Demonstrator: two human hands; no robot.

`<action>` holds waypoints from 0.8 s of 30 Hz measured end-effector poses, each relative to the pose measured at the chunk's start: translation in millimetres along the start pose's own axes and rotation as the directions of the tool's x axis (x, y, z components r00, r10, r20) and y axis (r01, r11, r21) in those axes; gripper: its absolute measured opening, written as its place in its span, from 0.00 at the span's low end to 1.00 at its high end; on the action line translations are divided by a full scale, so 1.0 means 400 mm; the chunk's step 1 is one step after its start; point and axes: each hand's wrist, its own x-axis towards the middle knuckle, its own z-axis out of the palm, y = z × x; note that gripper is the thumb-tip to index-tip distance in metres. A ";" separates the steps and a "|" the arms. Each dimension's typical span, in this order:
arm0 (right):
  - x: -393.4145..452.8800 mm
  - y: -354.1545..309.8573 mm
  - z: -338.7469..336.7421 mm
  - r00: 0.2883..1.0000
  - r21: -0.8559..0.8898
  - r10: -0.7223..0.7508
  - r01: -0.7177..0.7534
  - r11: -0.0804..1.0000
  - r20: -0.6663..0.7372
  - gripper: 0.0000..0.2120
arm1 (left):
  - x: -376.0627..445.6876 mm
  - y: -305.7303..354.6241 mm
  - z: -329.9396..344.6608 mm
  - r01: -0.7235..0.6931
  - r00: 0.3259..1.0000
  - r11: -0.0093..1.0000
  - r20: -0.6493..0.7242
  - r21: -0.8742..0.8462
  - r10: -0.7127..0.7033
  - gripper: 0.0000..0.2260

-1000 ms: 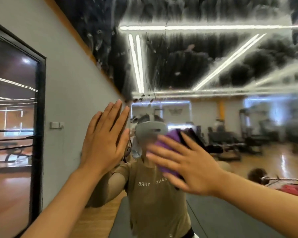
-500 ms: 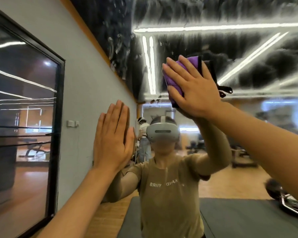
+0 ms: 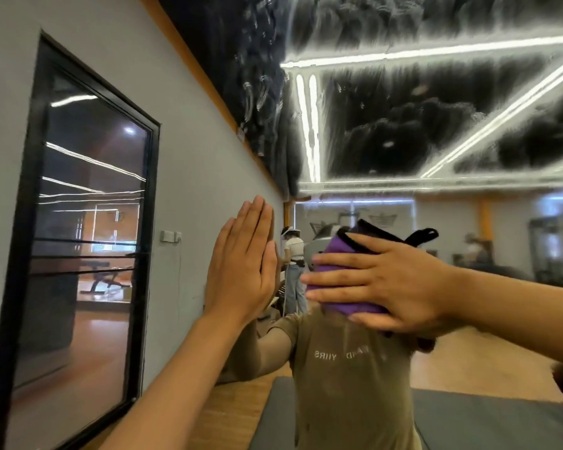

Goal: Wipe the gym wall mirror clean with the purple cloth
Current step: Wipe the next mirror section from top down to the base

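I'd keep firm, even pressure w/ overlapping passes on the wall mirror (image 3: 436, 131); upper glass looks streaky, needs work. My right hand (image 3: 381, 287), fingers straight and spread, presses the purple cloth (image 3: 335, 254) flat against the mirror. Left hand (image 3: 241, 271), left of the cloth, is flat, fingers together, upright, empty, bracing on the glass.

A single head-worn camera looked forward, close to the wall mirror (image 3: 403, 141), the grey wall (image 3: 192, 157) running far along its left; no second view.
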 end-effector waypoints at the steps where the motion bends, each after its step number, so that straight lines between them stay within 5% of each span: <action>1: 0.024 0.040 -0.004 0.999 0.003 0.030 -0.030 1.000 -0.020 0.28 | 0.000 -0.007 -0.005 0.001 1.000 1.000 0.012 -0.008 -0.001 0.25; 4: 0.115 0.154 -0.043 0.964 0.031 0.259 -0.257 0.966 -0.065 0.28 | -0.004 -0.032 -0.019 -0.014 0.999 1.000 0.051 -0.022 0.015 0.25; 7: 0.190 0.211 -0.070 0.843 0.091 0.535 -0.529 0.844 -0.062 0.31 | -0.010 -0.049 -0.027 -0.006 0.997 1.000 0.074 -0.003 0.006 0.25; 10: 0.221 0.176 -0.060 0.771 0.102 0.620 -0.611 0.785 -0.145 0.30 | -0.010 -0.050 -0.034 0.022 0.992 1.000 0.127 0.010 -0.023 0.26; 17: 0.120 -0.114 0.034 0.973 0.035 0.199 -0.196 0.980 -0.116 0.26 | -0.015 -0.064 -0.049 -0.011 0.982 1.000 0.191 -0.020 0.015 0.25; 21: 0.099 -0.119 0.037 0.998 0.056 -0.007 0.010 0.998 -0.063 0.25 | -0.014 -0.062 -0.056 -0.002 0.978 1.000 0.211 -0.013 0.005 0.25; 24: 0.147 -0.029 0.015 0.997 0.086 0.029 -0.023 0.996 -0.077 0.25 | -0.013 -0.068 -0.056 -0.029 0.981 1.000 0.193 -0.010 0.031 0.25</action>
